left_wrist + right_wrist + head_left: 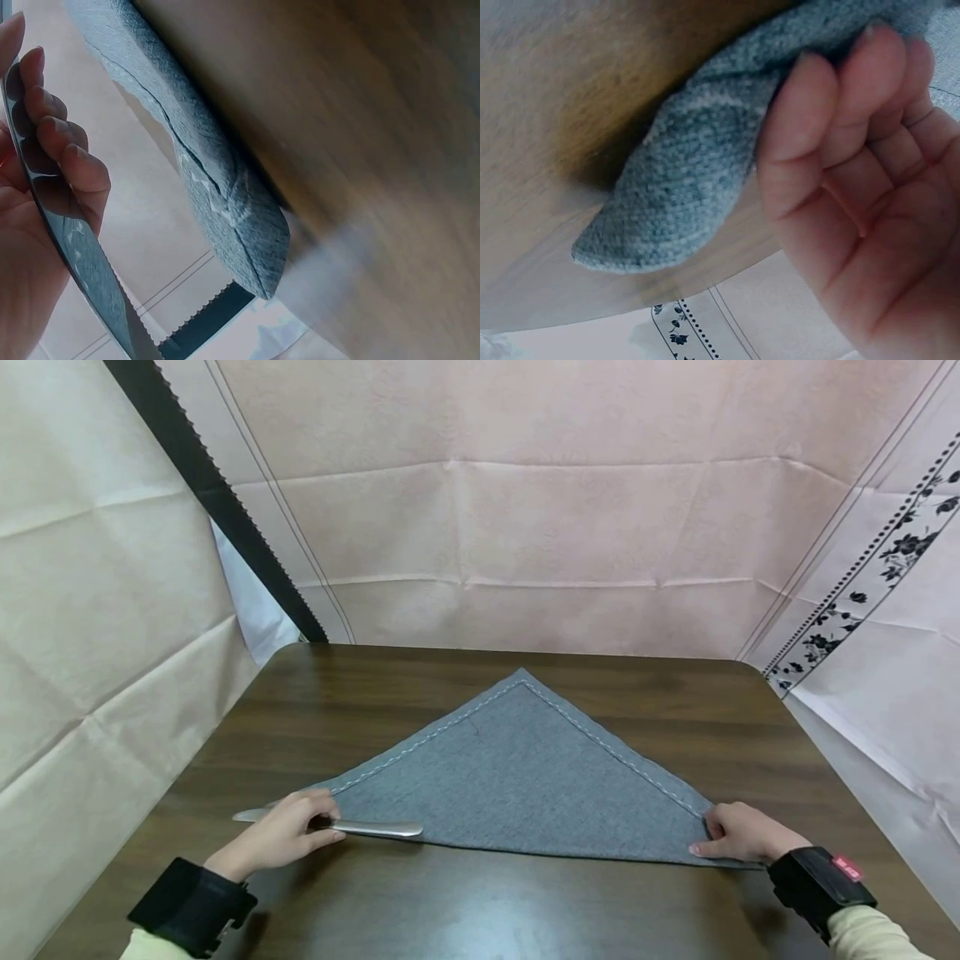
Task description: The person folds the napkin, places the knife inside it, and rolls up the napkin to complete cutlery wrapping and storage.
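Note:
A blue-grey cloth napkin [525,777] with white stitching along two edges lies on the table as a triangle, its point towards the far edge. My left hand [283,833] grips a shiny table knife [386,829] at the napkin's left corner, the handle lying over the near edge. In the left wrist view the knife [90,255] shows a finely toothed edge, with the napkin's corner [240,217] beside it. At the opposite end my right hand [750,833] pinches the napkin's right corner. Fingertips [802,97] meet the fabric in the right wrist view, and the corner [682,180] sticks out past them.
The dark wooden table [360,710] has rounded far corners. Behind it and at both sides hang pale, creased sheets [525,527], one with a black toothed band [225,502] and another with a floral strip [900,552].

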Motion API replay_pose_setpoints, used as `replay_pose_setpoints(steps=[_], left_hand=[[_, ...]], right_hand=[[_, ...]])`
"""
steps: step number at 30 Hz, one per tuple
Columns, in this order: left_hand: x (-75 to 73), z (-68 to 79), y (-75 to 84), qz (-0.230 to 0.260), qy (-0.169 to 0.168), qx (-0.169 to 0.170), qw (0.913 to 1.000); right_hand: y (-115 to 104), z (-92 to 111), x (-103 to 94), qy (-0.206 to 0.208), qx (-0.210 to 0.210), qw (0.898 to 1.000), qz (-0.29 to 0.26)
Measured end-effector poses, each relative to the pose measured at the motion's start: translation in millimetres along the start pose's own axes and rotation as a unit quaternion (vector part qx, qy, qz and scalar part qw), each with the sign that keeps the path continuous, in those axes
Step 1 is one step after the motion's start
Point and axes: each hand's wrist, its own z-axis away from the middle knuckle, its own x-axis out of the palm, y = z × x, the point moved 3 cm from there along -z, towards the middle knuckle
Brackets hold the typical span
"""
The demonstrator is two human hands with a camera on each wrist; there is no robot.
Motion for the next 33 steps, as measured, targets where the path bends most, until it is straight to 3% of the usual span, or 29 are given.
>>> replay_pose_setpoints(steps=[8,17,26,33], left_hand=[[4.5,-7.5,4.7,0.008,0.001,0.007,0.9999],[6.5,-17.6,12.3,-0.009,0.026,0.033,0.9991],[14.3,-32.1,21.0,-0.017,0.019,0.019,0.9995],[19.1,-49.5,30.7,0.002,0.039,0.071,0.9968]], right_hand=[[-1.2,0.1,-1.2,0.012,-0.018,1.000,0.011],[0.2,-0.7,0.7,0.020,-0.027,0.999,0.012],[1.6,0.0,1.3,0.022,-0.038,0.999,0.013],[1.2,1.1,2.6,0.023,-0.033,0.999,0.006]])
